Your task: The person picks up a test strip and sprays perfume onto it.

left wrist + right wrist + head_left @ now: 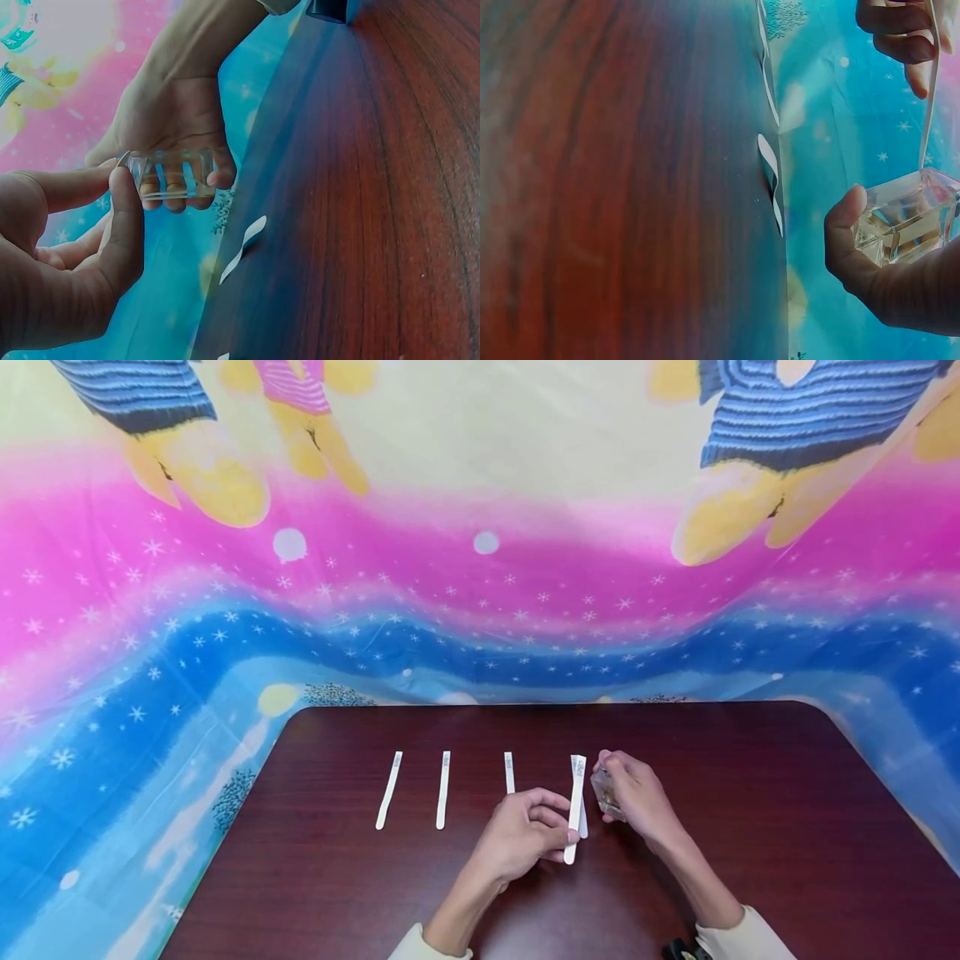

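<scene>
Left hand pinches a thin paper strip at its lower end | right hand, beside the strip, grips a small glass bottle above the counter | strip likely light, floppy; bottle slippery, fragile, best held by its flat sides.

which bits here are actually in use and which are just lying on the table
In use: paper strip pinched by the left hand; clear glass bottle gripped by the right hand.

Lying about: three other white strips flat on the dark wooden table.

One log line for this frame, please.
left hand: pinches paper strip | right hand: grips glass bottle | table: three strips
</scene>
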{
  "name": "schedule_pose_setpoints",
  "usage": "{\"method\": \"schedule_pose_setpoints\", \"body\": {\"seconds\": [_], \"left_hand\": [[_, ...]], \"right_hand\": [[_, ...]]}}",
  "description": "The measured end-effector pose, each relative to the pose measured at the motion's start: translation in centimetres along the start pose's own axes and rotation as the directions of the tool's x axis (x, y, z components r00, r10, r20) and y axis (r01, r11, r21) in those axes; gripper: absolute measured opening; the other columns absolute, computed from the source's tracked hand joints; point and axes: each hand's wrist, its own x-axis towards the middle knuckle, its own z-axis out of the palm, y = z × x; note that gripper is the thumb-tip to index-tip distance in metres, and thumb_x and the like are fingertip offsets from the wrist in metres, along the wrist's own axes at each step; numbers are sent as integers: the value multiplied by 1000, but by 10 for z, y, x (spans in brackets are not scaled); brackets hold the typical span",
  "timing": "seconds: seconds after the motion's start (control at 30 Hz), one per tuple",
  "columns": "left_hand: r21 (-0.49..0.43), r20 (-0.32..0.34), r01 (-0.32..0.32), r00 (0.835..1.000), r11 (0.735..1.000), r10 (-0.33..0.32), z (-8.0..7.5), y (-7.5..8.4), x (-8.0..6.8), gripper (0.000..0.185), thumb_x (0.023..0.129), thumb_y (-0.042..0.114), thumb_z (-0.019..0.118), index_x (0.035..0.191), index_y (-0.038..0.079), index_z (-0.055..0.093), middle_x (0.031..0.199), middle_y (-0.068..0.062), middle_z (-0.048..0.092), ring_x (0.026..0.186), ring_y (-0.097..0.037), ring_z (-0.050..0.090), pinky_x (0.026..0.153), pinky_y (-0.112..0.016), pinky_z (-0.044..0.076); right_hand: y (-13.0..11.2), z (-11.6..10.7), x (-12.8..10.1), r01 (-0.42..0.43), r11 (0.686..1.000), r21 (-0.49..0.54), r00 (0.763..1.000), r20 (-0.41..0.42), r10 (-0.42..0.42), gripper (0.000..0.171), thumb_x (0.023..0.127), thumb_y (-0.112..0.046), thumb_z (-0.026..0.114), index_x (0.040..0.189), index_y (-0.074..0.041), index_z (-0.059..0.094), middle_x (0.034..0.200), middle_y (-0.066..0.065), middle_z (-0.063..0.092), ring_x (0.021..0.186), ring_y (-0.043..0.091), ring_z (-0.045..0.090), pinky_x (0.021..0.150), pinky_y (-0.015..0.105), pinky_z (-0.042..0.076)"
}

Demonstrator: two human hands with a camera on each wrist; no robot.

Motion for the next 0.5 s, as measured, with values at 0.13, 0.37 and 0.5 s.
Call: {"method": "schedule_pose_setpoints", "body": {"seconds": [0.13,0.37,0.5], "left_hand": [[-6,-7,1,1000,1000,-1,2,-1,0,29,87,-9,79,114,-3,71,82,-3,73,68,-12,70,61,-29,66],[-8,-15,-2,1000,1000,2,3,-3,0,30,86,-9,79,115,-3,71,82,-5,73,68,-12,70,62,-29,66],[-4,-16,-8,1000,1000,8,2,-3,0,30,87,-9,77,116,-3,71,82,-3,73,69,-12,70,63,-29,67]], "right_hand": [[0,1,0,-7,1000,-24,1000,-24,6,36,110,-30,48,117,0,67,95,14,67,61,20,64,54,38,63],[-1,2,-1,-15,1000,-9,997,-71,14,37,110,-30,48,117,2,65,97,17,69,64,19,62,52,34,61],[-2,3,-2,-16,1000,14,997,-69,17,35,110,-26,46,119,3,63,103,19,68,67,19,62,52,34,62]]}}
